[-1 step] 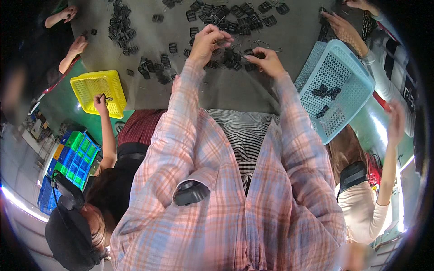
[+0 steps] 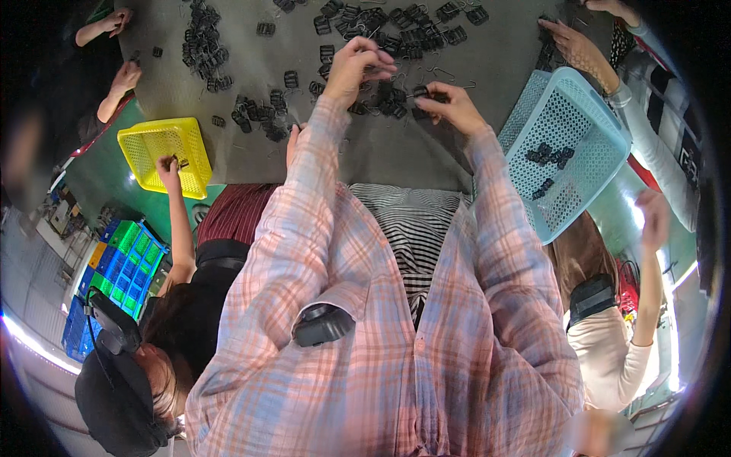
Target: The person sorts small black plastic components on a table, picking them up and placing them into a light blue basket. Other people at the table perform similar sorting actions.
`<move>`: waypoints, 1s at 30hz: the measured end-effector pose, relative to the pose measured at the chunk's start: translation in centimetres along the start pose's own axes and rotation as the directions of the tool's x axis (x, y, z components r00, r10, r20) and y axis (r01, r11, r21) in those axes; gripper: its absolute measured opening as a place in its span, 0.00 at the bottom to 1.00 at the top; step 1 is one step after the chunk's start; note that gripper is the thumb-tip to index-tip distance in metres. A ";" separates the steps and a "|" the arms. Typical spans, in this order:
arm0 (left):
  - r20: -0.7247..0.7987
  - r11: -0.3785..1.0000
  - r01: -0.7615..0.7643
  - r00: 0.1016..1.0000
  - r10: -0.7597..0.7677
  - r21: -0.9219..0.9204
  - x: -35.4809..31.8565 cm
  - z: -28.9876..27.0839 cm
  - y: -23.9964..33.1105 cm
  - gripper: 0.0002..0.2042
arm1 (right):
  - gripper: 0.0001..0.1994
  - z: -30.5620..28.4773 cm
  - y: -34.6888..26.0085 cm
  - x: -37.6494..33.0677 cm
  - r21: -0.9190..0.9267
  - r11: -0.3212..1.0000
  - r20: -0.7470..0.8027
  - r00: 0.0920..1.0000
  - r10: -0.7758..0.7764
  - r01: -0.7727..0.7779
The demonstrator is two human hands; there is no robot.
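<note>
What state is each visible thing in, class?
Left hand: fingers curled, grip unclear.
Right hand: fingers bent by black piece; grip unclear.
Yellow basket: open-topped, another person's hand over it.
Blue basket: open-topped, black pieces inside.
Black pieces on table: loose, mostly clustered.
Black device: partly inside shirt pocket.

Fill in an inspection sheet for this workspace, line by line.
Surface: dark table, pieces spread over it.
Work pieces: black ribbed pieces in loose clusters; some lie in the light-blue basket at right.
Clutter: thin bent wires near the right hand; a few single pieces lie apart from the clusters.
Hands: left hand above the pieces, fingers curled, contents unclear; right hand with fingertips at a black piece, grip unclear.
Cables: thin dark cable beside the left co-worker's cap; on the table, nothing seen.
Surroundings: co-workers on both sides; a co-worker's hand at the yellow basket; blue and green crates at left.
</note>
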State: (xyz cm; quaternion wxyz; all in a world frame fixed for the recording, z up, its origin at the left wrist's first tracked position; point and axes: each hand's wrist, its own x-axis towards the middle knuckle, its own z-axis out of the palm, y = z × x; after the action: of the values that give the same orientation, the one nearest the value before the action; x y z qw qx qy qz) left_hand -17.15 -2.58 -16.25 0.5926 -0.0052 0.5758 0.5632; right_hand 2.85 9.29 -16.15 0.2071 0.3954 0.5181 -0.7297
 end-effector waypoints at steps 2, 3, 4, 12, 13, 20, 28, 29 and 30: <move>-0.023 0.996 -0.011 1.000 0.013 0.090 0.9 1.8 -0.1 0.11 | 0.12 0.3 -1.3 -2.6 0.264 0.958 0.138 0.979 -0.149 0.108; -0.069 0.893 -0.081 0.990 0.124 0.442 1.4 2.9 -0.4 0.12 | 0.12 0.1 -1.9 -3.7 0.394 0.907 0.180 0.956 -0.233 0.147; -0.072 0.665 -0.113 0.967 0.244 0.738 1.9 4.0 -0.6 0.13 | 0.12 -0.3 -2.4 -4.2 0.433 0.892 0.250 0.934 -0.257 0.129; 0.062 0.037 -0.083 0.921 0.385 0.996 3.2 4.6 -2.5 0.14 | 0.14 -1.0 -1.3 -1.7 0.064 0.998 -0.280 0.959 0.037 -0.020; 0.070 0.062 -0.097 0.937 0.342 0.993 2.9 3.9 -2.0 0.13 | 0.15 -0.4 -1.0 -1.0 -0.133 0.987 -0.421 0.907 0.021 -0.085; -0.427 0.716 -0.049 0.774 0.467 0.696 -2.4 -0.7 -0.3 0.15 | 0.16 6.7 2.5 3.1 -0.724 0.647 -0.474 0.854 -0.216 -0.238; -0.308 0.274 0.224 0.895 0.322 0.935 -3.0 1.3 -6.3 0.14 | 0.10 4.9 1.5 1.3 -0.295 0.954 -0.329 0.943 -0.057 -0.045; -0.350 0.341 0.251 0.897 0.269 0.906 -2.8 1.4 -6.5 0.15 | 0.11 4.5 1.7 0.6 -0.509 0.856 -0.363 0.924 -0.123 -0.086; -0.382 0.398 0.277 0.899 0.213 0.875 -2.6 1.6 -6.3 0.15 | 0.12 4.1 1.4 0.0 -0.686 0.715 -0.383 0.902 -0.197 -0.135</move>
State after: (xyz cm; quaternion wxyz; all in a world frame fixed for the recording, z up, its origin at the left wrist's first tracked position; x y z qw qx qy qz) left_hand -11.01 -5.56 -17.96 0.3628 0.1834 0.9050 0.1253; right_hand 2.38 4.97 -16.40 0.2088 0.4293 0.7936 -0.3773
